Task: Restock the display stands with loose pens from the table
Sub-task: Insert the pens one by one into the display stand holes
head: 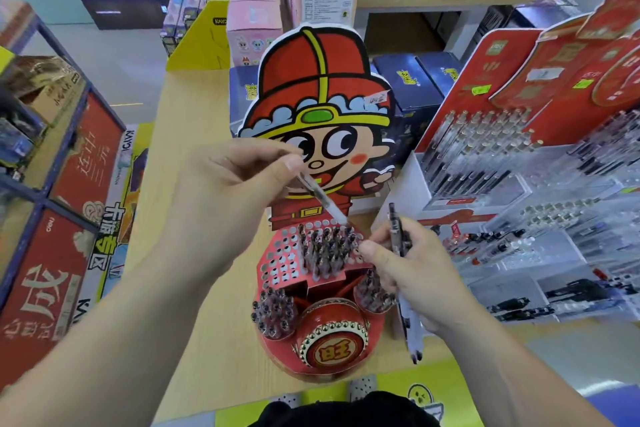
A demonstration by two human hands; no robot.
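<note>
A red cartoon-character display stand (313, 354) sits on the wooden table, with a perforated top tier (282, 262) partly filled with dark-capped pens (325, 248). My left hand (221, 198) pinches a clear pen (320, 196) by its upper end, tilted, its tip down at the back right of the tier's holes. My right hand (408, 274) grips a bundle of dark pens (403, 277) just right of the stand; they stick out above and below the fist. Two lower cups (275, 314) hold more pens.
A clear acrylic pen rack (540, 218) with red backboards stands on the right. Dark blue boxes (419, 80) and pink boxes (256, 17) are stacked behind the stand. Red boxed goods (69, 204) fill a shelf on the left. Bare wooden tabletop (194, 107) lies left of the stand.
</note>
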